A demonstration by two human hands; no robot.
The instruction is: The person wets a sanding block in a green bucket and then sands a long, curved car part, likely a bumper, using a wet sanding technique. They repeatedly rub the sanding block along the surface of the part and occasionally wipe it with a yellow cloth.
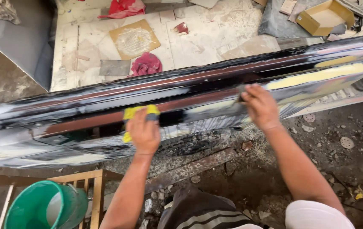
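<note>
Left hand (144, 133) grips a yellow sponge (140, 113) against the long glossy black car panel (84, 111) stretching across mid-frame. Right hand (261, 106) presses flat on it further right, fingers pinching something dark. Green bucket (37, 210) sits lower left.

Both bare forearms reached up and away from the body, spread well apart. The left hand (144, 132) was seen from the back, wrist straight, fingers curled forward in a closed grip with the knuckles uppermost. The right hand (261, 106) lay flatter, palm down, fingers extended and pressed together, thumb tucked toward the left. The right elbow was bent near a white sleeve.
</note>
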